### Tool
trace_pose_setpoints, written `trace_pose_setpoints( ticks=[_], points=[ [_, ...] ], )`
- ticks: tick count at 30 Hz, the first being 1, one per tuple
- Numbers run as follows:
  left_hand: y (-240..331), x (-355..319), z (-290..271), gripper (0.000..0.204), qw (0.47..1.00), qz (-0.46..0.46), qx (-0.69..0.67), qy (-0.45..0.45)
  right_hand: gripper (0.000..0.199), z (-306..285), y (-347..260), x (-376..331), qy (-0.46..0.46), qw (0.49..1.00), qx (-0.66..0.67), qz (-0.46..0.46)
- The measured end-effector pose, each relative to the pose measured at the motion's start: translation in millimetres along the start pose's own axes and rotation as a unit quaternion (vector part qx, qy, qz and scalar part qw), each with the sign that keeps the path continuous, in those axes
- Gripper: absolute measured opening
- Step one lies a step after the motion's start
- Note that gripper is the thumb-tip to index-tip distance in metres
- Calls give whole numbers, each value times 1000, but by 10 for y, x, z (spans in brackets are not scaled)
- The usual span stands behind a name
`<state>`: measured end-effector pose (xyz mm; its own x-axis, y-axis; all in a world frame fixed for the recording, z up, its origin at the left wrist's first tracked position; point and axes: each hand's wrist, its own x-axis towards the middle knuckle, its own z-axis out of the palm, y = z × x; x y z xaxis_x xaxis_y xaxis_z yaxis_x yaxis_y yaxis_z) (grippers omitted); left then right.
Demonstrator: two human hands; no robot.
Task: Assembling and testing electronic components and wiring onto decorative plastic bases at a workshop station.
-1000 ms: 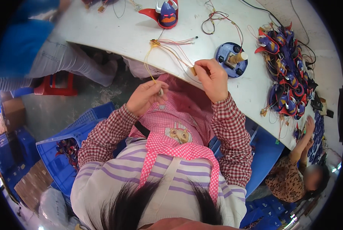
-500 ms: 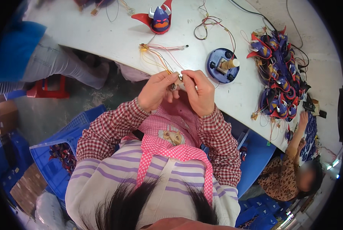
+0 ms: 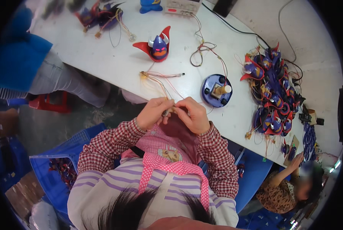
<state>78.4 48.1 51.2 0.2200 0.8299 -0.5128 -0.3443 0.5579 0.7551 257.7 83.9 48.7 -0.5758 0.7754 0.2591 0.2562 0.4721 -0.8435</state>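
My left hand (image 3: 154, 112) and my right hand (image 3: 194, 114) meet at the table's near edge, fingertips closed together on a small wired part (image 3: 172, 109). The fingers cover most of it, so its kind is unclear; a round metallic piece (image 3: 165, 113) shows by my left fingers. Yellow and red wires (image 3: 159, 83) run from it to a small connector board (image 3: 143, 74) on the table. Beyond stands a purple toy head (image 3: 158, 48) with silver horns, a red collar and bright pinkish-red eyes, a thin wire leading from its base.
A round blue test fixture (image 3: 216, 91) with a tan knob stands right of my hands, wired to a grey power supply box (image 3: 183, 6). Many toy heads (image 3: 275, 92) are heaped at right. Blue crates (image 3: 50, 168) stand left. Another person (image 3: 280, 188) works at lower right.
The view has shifted, so the table and hands sit lower in the picture and the power supply shows. My fingers have closed further over the small part.
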Motion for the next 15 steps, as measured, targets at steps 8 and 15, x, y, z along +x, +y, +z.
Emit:
trace_pose_setpoints(
  ticks=[8, 15],
  points=[
    [-14, 61, -33, 22, 1000, 16, -2, -6, 15, 0, -2, 23, 18, 999, 18, -21],
    [-31, 82, -53, 22, 1000, 9, -11, -16, 16, 16, 19, 4, 23, 999, 9, -24]
  ],
)
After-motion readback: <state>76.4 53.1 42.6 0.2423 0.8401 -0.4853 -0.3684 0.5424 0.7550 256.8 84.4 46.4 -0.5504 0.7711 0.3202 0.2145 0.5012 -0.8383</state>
